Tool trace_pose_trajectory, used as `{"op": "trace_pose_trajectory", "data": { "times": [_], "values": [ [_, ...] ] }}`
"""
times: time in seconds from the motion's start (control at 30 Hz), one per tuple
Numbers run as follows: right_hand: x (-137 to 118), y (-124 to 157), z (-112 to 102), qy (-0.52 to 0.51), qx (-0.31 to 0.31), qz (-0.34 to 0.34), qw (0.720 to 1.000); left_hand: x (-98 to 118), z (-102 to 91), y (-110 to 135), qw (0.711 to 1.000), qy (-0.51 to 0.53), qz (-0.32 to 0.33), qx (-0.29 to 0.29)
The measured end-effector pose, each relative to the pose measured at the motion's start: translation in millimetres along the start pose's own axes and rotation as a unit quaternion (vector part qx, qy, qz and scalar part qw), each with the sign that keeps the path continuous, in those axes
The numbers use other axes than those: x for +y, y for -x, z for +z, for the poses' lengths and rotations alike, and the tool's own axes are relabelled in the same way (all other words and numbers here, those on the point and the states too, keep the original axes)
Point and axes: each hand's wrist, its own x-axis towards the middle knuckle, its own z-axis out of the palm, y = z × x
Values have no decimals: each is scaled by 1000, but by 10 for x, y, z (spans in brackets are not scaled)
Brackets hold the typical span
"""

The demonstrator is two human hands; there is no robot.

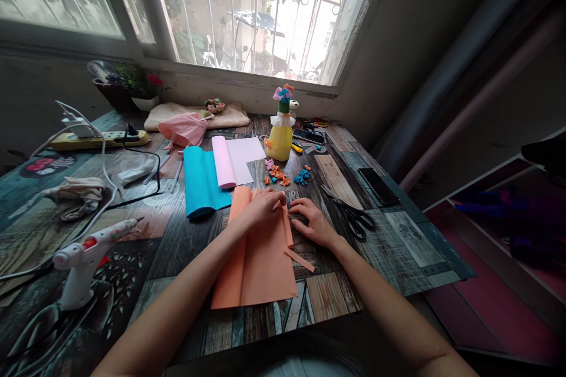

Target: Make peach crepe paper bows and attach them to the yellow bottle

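Observation:
A sheet of orange crepe paper lies on the patterned table in front of me. My left hand rests on its far end, fingers curled and pinching the paper's right edge. My right hand lies just to the right of it, fingers bent and pinching the same folded edge. A narrow orange strip trails from that edge toward me. Black scissors lie just right of my right hand.
Blue and pink paper rolls lie beyond the orange sheet. Small paper flowers sit by a yellow bottle doll. A glue gun stands at left with cables and a power strip. A phone lies at right.

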Motion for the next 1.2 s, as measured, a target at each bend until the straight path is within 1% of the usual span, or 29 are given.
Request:
{"op": "trace_pose_trajectory", "data": {
  "times": [0.17,0.4,0.57,0.7,0.87,1.2],
  "values": [
    [0,1,-1,11,-12,-7,1000,-39,29,-10,1000,9,13,5],
    [17,8,17,16,-12,-18,1000,-11,-14,-9,997,31,66,15],
    [23,10,19,17,-8,-21,1000,-37,28,-10,996,33,77,21],
    [21,9,22,9,3,-23,1000,-64,60,-16,996,25,78,20],
    [15,5,27,0,36,-6,999,-70,57,-12,997,21,77,17],
    [19,16,37,16,10,-11,1000,-56,36,-15,998,10,59,11]
  ]
}}
